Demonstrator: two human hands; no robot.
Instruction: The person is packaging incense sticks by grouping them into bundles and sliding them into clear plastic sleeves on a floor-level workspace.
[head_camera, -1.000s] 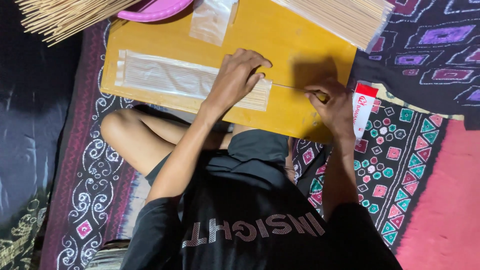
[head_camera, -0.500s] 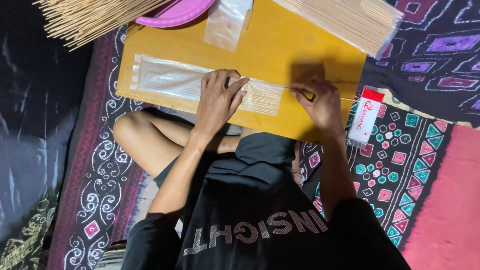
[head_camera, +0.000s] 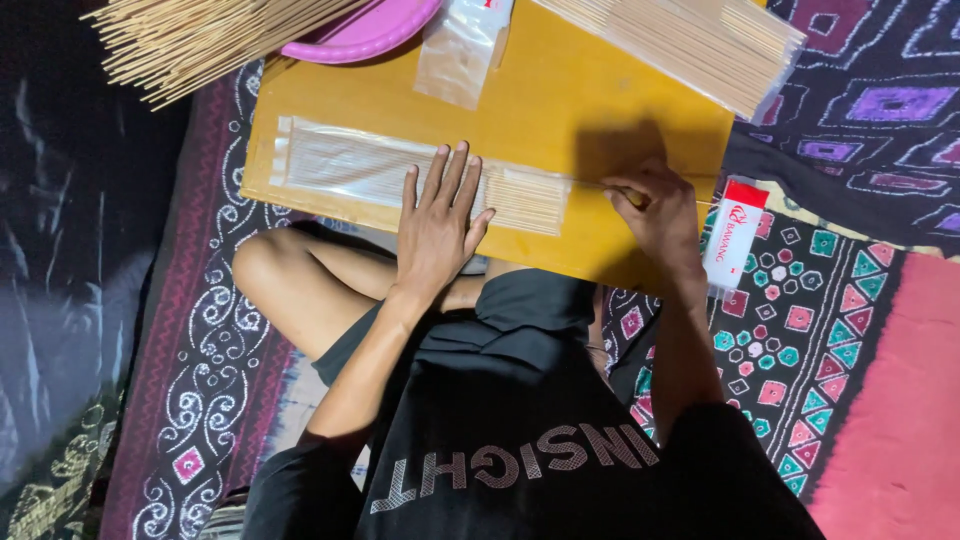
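Observation:
A long clear plastic sleeve (head_camera: 350, 165) filled with thin wooden sticks lies across a yellow board (head_camera: 570, 110) on my lap. My left hand (head_camera: 438, 228) rests flat on the sleeve's right part, fingers spread and pressing down. The stick ends (head_camera: 525, 200) poke out of the sleeve's open right end. Just beyond that end, my right hand (head_camera: 655, 208) pinches a single thin stick that points toward the opening.
A loose pile of sticks (head_camera: 200, 40) lies at the top left beside a pink plate (head_camera: 370, 30). Empty clear bags (head_camera: 462, 50) and a wrapped stick bundle (head_camera: 690, 35) sit on the board's far side. A white and red packet (head_camera: 733, 245) lies on patterned cloth at the right.
My left hand has gone from curled at the sleeve's end to lying flat on it, nearer to me. My right hand stays by the sleeve's right end with the stick.

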